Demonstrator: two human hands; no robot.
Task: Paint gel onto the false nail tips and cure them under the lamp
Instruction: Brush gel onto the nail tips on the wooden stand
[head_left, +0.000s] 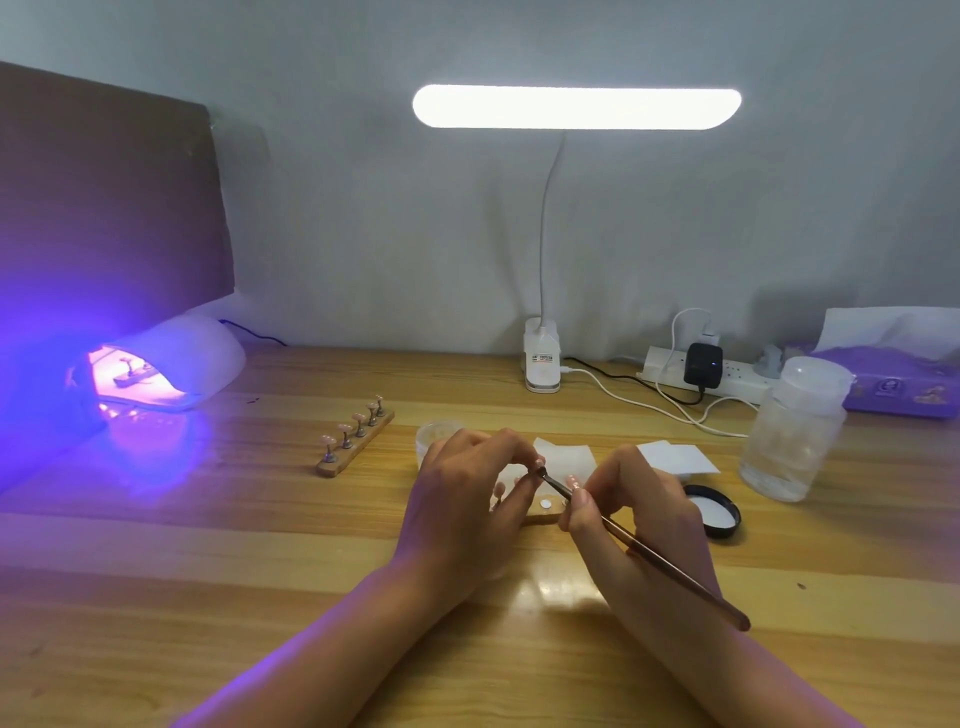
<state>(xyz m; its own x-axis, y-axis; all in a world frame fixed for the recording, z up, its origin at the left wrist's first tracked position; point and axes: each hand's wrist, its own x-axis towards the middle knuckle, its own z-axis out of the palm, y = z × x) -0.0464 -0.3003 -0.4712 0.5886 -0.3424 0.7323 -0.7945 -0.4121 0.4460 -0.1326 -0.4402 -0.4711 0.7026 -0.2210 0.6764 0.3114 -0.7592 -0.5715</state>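
Left hand (467, 499) is curling over the work, thumb and forefinger pinching a small nail tip peg (535, 467). The peg is mostly hidden by the fingers, so its detail is unclear.
Right hand (639, 509) is gripping a gel brush (675, 571) pen-style, fingers closed round the ferrule end. The dark bristle tip is touching right at the left fingertips and the handle is slanting back toward the lower right.
Under both hands a wooden holder strip (545, 508) is lying on the desk (260, 597), showing a round white disc. One pink false nail tip (498, 488) is standing just below the left fingers, another (573, 482) beside the right thumb.

Writing: the label on the desk lamp clamp (542, 358) and the print on the purple tissue pack (904, 389) are too blurred to read.

Around:
- A second holder strip (356, 440) is carrying five tips, well left of the hands.
- A curing lamp (176, 358) is glowing violet at far left with a strip inside.
- White wipes (675, 457) are lying behind the right hand.
- A black lid (712, 512) is sitting just right of the right hand, with a clear plastic jar (795, 431) farther right.
- A power strip (737, 379) is lying by the wall.
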